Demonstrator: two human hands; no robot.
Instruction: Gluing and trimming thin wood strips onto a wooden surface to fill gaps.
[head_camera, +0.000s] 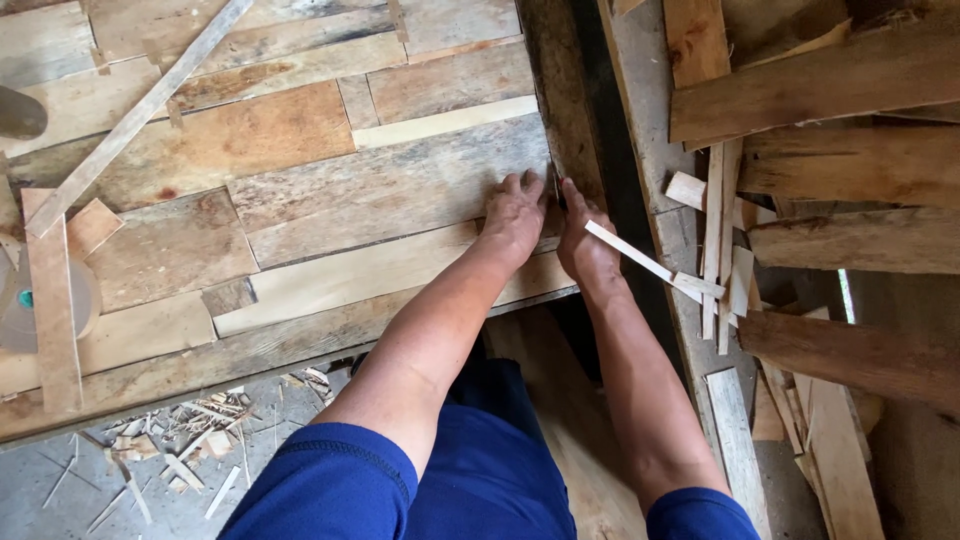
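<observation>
Looking down from the head camera, we see both bare hands at the right edge of a patchwork wooden panel (300, 190) made of mismatched planks. The left hand (513, 218) lies flat on the panel near its right edge, fingers (512, 186) spread a little and pressed on the wood, gripping nothing. The right hand (585, 243) sits just beside it, touching the panel's edge where it meets a dark upright board (565, 90). A thin pale wood strip (640, 258) runs from this hand out to the right and down; we think the hand holds its near end, but the fingers are curled under and partly hidden, so we cannot tell the grip for sure. The strip's far end rests among loose offcuts (722, 250) on the right.

Further right lies a pile of rough timber slabs (840, 170), stacked crosswise. A long narrow batten (140, 115) lies diagonally across the panel's upper left. A short upright plank (52, 300) stands at the left edge, partly over a round translucent object (15, 300). Wood chips and splinters (170, 445) are scattered on the grey floor below the panel. Blue sleeves (330, 485) cover the upper arms at the bottom.
</observation>
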